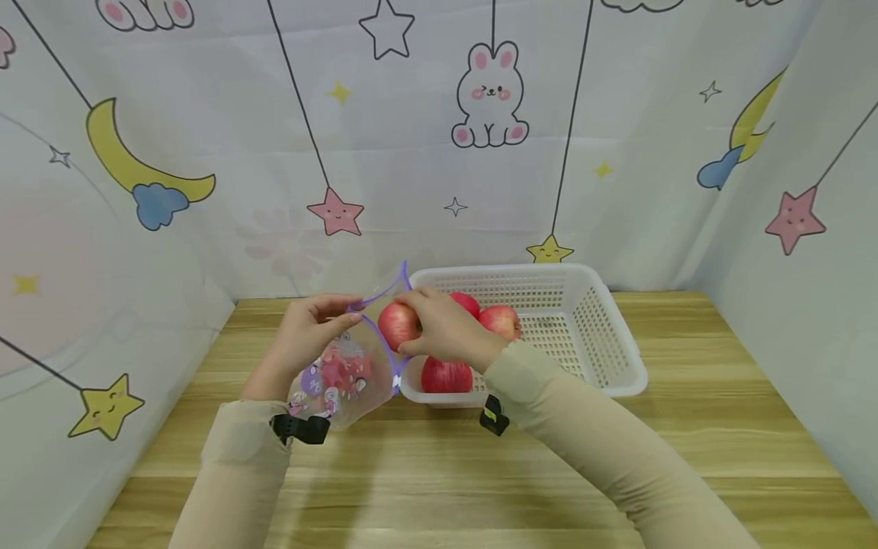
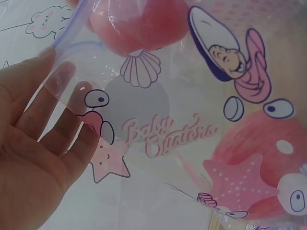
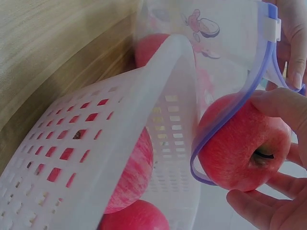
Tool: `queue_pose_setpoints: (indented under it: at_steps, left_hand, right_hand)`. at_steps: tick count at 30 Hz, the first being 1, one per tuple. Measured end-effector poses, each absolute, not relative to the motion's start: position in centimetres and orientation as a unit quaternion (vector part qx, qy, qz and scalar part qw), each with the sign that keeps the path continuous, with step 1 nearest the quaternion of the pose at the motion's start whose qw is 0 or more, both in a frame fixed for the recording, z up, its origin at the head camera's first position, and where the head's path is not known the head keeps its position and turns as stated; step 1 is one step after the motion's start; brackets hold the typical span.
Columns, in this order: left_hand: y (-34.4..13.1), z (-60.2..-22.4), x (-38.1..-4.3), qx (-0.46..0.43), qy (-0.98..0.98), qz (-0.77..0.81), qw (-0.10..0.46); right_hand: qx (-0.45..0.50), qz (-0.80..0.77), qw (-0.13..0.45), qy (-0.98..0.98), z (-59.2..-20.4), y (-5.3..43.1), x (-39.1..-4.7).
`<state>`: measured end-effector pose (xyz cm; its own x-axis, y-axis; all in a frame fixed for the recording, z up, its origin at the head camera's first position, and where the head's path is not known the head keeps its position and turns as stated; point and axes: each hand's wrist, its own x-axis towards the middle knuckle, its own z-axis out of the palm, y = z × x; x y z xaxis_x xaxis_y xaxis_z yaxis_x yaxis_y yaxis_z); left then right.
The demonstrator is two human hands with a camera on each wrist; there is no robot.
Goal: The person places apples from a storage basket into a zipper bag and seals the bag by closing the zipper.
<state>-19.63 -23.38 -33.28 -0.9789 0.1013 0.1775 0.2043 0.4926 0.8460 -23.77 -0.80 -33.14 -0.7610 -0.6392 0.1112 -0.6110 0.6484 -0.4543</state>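
Observation:
My left hand (image 1: 314,329) pinches the rim of a clear zip bag (image 1: 350,374) with purple edging and printed sea cartoons. The bag's mouth gapes toward the right. In my right hand (image 1: 449,324) I grip a red apple (image 3: 244,143), which is at the bag's mouth, partly behind the purple edge in the right wrist view. Another apple (image 2: 259,158) shows through the printed plastic in the left wrist view. Beside the bag stands a white plastic basket (image 1: 620,335) holding several apples, one of them a red apple (image 1: 446,376) near its front left corner.
The basket's left rim lies right against the bag's mouth. Under everything is a wood-grain table (image 1: 439,473). A white curtain (image 1: 411,152) printed with stars, moons and rabbits hangs behind and along both sides.

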Motion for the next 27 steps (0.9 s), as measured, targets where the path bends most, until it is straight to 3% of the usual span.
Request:
queue_pose_setpoints:
  at_steps: [14,27]
  left_hand:
    - [-23.24,-33.07,-19.90,-0.092,-0.865,-0.491,0.052]
    - [-22.97,-32.85,-19.84,-0.080,-0.872,-0.479,0.056]
  right_hand:
    - [-0.329,-0.249,0.002,0.911,-33.45,-0.94,-23.67]
    - [-0.299,-0.245,0.018,0.922,-33.33,-0.35,-23.41]
